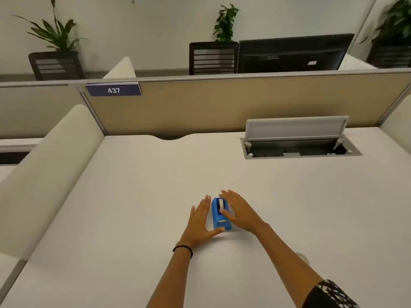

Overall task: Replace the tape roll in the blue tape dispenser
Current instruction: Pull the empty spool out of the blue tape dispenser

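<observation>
Patterned black-and-white sleeve fabric [331,294] fills the bottom right corner, and from it the right forearm reaches forward over the white desk [133,218]. The left forearm comes up beside it, with a thin black band [182,248] around the wrist.

Farther back on the desk, to the right, a cable hatch [300,150] is set into the surface with its grey lid [295,127] propped open. A tan partition [222,103] closes off the far edge and carries a dark blue plate [113,90] reading 437. Beyond it stand a dark monitor [293,53], black mesh chair backs and potted plants [225,23]. A pale padded divider [44,163] runs along the desk's left side. Nothing lies between the hands and the dispenser.

Both hands are flat and spread. The left hand [200,221] lies against the left side of the blue tape dispenser [216,215], its thumb reaching across the near end. The right hand [239,211] rests along the right side, thumb laid over the top near the roll. Neither hand is closed around anything; they bracket the dispenser without lifting it.

The dispenser sits on the desk near the centre, slightly toward the person, long axis running away from the camera. It is a small bright blue block, with a white tape roll [221,203] showing in its far half and a metallic cutter strip [222,220] at the near end.
</observation>
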### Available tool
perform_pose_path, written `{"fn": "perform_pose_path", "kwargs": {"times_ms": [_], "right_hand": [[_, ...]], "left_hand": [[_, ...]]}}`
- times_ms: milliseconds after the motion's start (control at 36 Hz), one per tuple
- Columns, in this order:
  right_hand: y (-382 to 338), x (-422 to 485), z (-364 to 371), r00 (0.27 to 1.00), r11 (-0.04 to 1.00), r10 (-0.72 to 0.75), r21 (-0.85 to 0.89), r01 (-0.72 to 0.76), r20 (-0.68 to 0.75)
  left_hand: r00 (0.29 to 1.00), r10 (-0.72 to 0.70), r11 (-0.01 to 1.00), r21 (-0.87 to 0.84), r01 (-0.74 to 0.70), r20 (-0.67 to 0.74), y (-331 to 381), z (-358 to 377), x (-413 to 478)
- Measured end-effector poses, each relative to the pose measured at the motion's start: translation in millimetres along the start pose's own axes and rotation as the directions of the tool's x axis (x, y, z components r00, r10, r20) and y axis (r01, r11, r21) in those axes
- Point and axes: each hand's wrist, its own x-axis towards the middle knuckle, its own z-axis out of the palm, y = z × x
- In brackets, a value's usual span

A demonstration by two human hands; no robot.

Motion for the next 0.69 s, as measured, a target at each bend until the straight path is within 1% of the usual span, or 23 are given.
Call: {"fn": "perform_pose_path", "kwargs": {"times_ms": [28,83,194,250,417,556,694], "right_hand": [[1.7,0.9,0.4,1.0,1.0,0.01,0.012,-0.01,0.004],[1.6,2.6,-2.4,0.999,1.0,0.029,-0.006,-0.029,0.027],[-5.8,4.9,-7.3,0.996,0.998,0.053,-0.027,-0.051,0.067],[-6.5,8.2,-8.3,0.996,0.998,0.057,-0.045,-0.054,0.075],[-9.6,18.5,-7.5,0.989,0.987,0.095,-0.142,-0.078,0.117],[-11.5,25.4,-4.5,0.99,0.971,0.098,-0.227,-0.073,0.103],[-13.8,29.1,-0.2,0.991,0.969,0.119,-0.226,-0.103,0.06]], "left_hand": [[1.0,0.021,1.0,0.012,-0.021,0.012,1.4,-0.8,0.6],[0.999,0.013,0.999,0.033,-0.014,0.032,3.1,-3.3,4.9],[0.996,0.028,1.0,0.01,-0.029,0.081,8.2,-7.8,11.3],[0.996,0.032,0.999,0.026,-0.034,0.085,6.3,-8.7,14.8],[0.998,0.034,0.999,0.006,-0.034,0.057,6.9,-5.0,16.4],[0.998,0.044,0.999,-0.004,-0.043,0.051,5.9,-5.1,17.2],[0.999,0.031,0.999,0.006,-0.031,0.042,4.0,-4.1,17.8]]}}
